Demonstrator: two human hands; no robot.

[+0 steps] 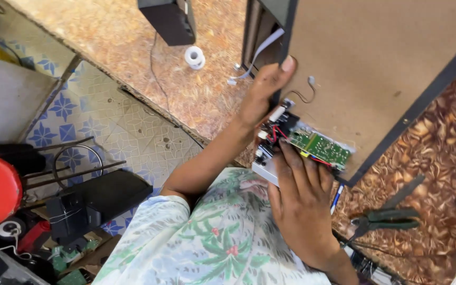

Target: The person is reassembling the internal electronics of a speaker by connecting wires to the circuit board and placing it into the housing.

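So the left hand [262, 97] is clamped on the edge of a big brown fibreboard panel with a dark frame [376, 58], thumb up top. The right hand [302, 203] has its fingers spread flat against a small green circuit board with red wires [320, 146], which sits at the panel's lower corner. Green-handled pliers [389, 219] lie just right, on the patterned brown worktop [439, 158]. A white tape roll [195, 57] sits further up.

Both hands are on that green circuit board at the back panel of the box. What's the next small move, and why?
Probably steady the brown back panel with the left hand and ease the green circuit board flat with the right hand: the board sits tilted at the panel's lower edge, red wires bunched beside it.
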